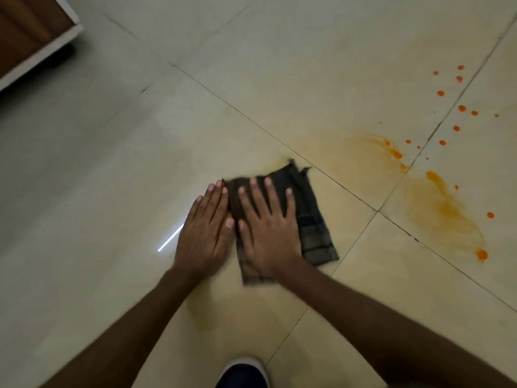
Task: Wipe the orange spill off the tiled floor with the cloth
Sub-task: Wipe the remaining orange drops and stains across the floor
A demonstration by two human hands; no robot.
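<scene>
A dark checked cloth (310,219) lies folded flat on the cream tiled floor (112,169) in the middle of the view. My right hand (268,231) presses on it with fingers spread and straight. My left hand (205,233) lies flat beside it, its fingertips touching the cloth's left edge. The orange spill (442,208) spreads to the right of the cloth as a pale smear with thicker orange streaks. Several orange drops (461,108) dot the tiles further up on the right. A faint orange tint shows at the cloth's far corner.
A wooden piece of furniture with a white frame (36,37) stands at the top left. The toe of a dark shoe (243,373) shows at the bottom edge. Dark grout lines cross the floor diagonally.
</scene>
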